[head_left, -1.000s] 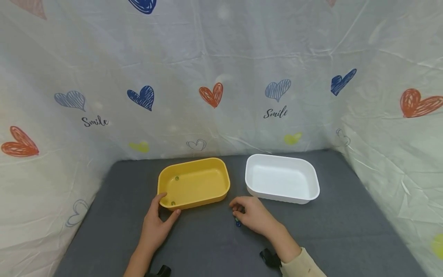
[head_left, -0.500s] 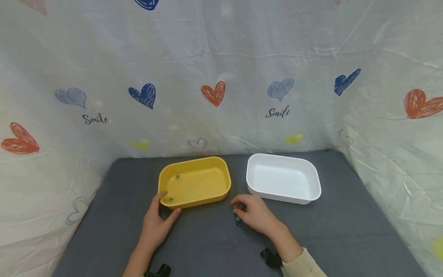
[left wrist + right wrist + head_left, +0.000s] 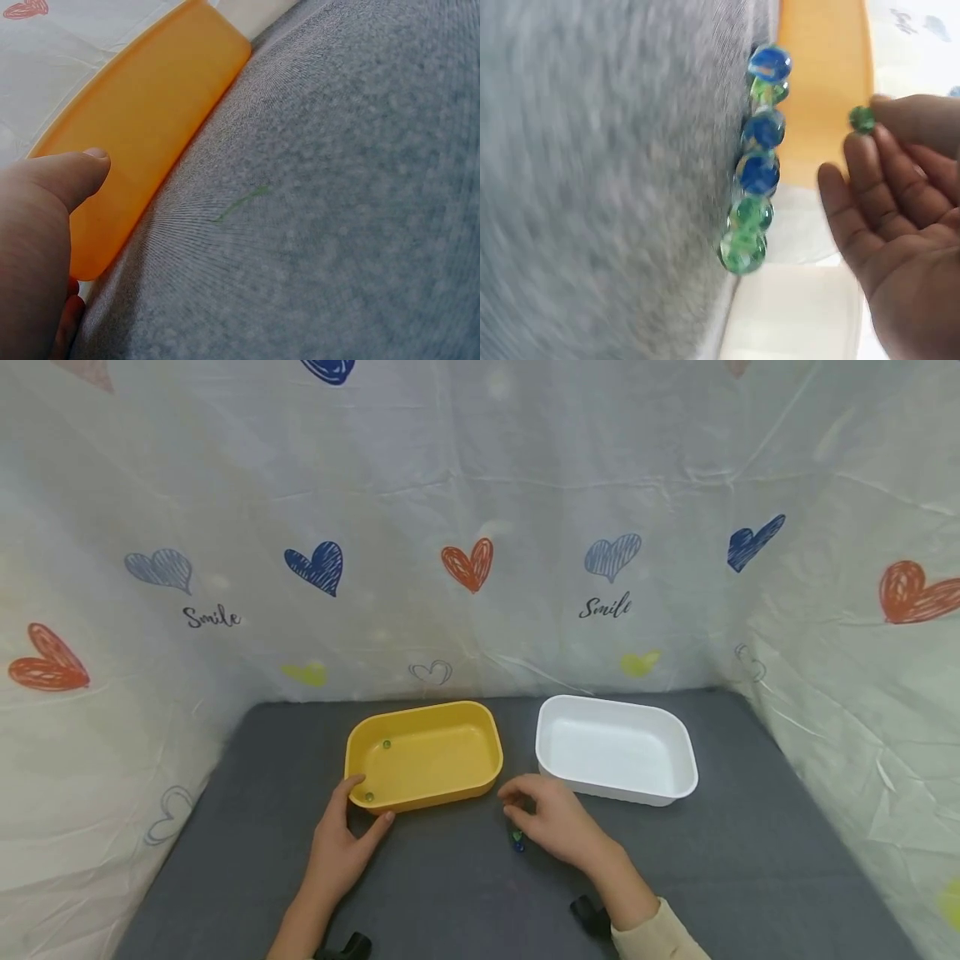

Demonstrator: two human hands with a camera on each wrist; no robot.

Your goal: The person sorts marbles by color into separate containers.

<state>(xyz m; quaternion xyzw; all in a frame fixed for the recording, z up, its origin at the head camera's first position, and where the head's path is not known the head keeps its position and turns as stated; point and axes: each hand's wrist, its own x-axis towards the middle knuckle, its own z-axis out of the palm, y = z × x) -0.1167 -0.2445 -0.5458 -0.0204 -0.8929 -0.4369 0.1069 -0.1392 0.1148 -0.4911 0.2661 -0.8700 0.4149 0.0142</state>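
My left hand [image 3: 336, 847] holds the near left corner of a yellow tray [image 3: 438, 760], its thumb [image 3: 82, 176] against the outer wall. Two green marbles [image 3: 387, 744] lie in this tray, one of them close to my left fingertips. Between thumb and forefinger, my right hand [image 3: 558, 823] pinches a small green marble [image 3: 862, 119] above the table. Several blue and green marbles [image 3: 758, 173] sit on the cloth beside that hand. In the head view my right hand hides most of them.
A white tray [image 3: 613, 752] stands right of the yellow one, just behind my right hand. Grey cloth [image 3: 442, 893] covers the table. A white curtain [image 3: 510, 502] with printed hearts hangs along the back and sides.
My right hand has risen slightly from the marbles on the cloth. In the yellow tray, the nearer green marble has rolled a little left. My left hand keeps its hold.
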